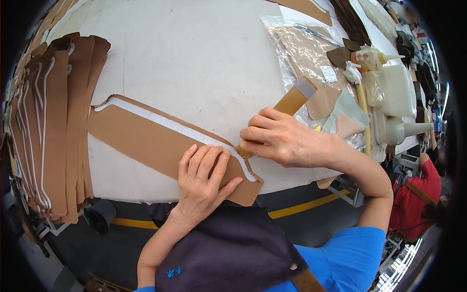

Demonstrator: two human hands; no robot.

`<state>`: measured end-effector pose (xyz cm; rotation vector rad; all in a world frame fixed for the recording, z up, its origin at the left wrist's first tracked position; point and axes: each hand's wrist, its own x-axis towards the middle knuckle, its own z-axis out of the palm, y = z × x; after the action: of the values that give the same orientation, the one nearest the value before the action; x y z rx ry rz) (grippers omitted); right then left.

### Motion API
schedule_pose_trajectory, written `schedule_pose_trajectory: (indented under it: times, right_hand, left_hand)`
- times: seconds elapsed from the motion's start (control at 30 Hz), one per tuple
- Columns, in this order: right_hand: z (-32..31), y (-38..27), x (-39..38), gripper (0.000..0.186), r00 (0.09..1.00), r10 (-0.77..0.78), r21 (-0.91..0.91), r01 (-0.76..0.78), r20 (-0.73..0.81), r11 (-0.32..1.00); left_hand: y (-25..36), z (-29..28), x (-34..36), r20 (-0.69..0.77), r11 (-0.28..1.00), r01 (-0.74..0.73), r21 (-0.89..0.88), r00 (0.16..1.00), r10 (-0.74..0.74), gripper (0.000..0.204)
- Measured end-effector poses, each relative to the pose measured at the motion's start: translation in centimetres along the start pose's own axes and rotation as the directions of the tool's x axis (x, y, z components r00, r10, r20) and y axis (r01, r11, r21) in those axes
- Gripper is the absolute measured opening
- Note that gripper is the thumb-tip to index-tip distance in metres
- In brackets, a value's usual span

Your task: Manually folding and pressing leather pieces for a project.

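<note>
A long brown leather panel (pixel 146 132) lies slantwise on the white table, a white strip (pixel 158 119) along its far edge. My left hand (pixel 202 177) rests on the panel near its right end, palm down, fingers spread and holding nothing. In my right hand (pixel 282 138) is a flat amber-brown tool (pixel 291 100) with a grey band around its upper end. Its lower tip meets the panel's far edge beside the white strip, just right of my left fingertips. My right fingers wrap the tool and hide its middle.
Stacked brown panels (pixel 73 121) with white strips fill the table's left side. At the right are a clear plastic bag (pixel 287 44) of brown pieces, fabric scraps (pixel 346 114), a yellow stick (pixel 362 104) and several plastic bottles (pixel 399 90). A person in red (pixel 416 199) is beyond.
</note>
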<state>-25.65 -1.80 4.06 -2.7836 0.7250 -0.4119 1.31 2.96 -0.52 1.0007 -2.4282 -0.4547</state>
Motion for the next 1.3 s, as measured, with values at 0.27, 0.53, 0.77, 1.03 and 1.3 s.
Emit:
schedule_pose_trajectory:
  times: [0.27,0.53,0.77,1.03,1.3]
  right_hand:
    - [0.5,1.3,1.4,0.025,0.997,-0.073,0.032,0.074,-0.035,0.997]
    - [0.9,2.5,3.5,0.014,0.992,-0.126,0.037,0.127,-0.022,0.991]
    - [1.4,3.4,5.7,0.017,0.990,-0.137,0.042,0.137,-0.015,0.990]
    - [1.9,4.6,9.2,0.017,0.988,-0.155,0.078,0.156,-0.029,0.985]
    - [2.7,6.2,12.9,0.018,0.984,-0.176,0.080,0.177,-0.020,0.981]
  left_hand:
    - [-0.1,-0.6,0.1,-0.016,0.995,0.015,0.094,1.000,-0.013,0.055]
    - [-1.2,-2.2,0.5,-0.034,0.992,0.050,0.112,0.998,-0.047,0.057]
    - [-3.2,-3.0,0.2,0.005,0.994,0.105,-0.029,0.994,-0.105,0.052]
    - [-6.5,-4.2,0.2,-0.023,0.990,0.125,-0.063,0.992,-0.127,0.054]
    - [-10.0,-6.1,0.2,-0.062,0.984,0.175,-0.010,0.983,-0.176,0.055]
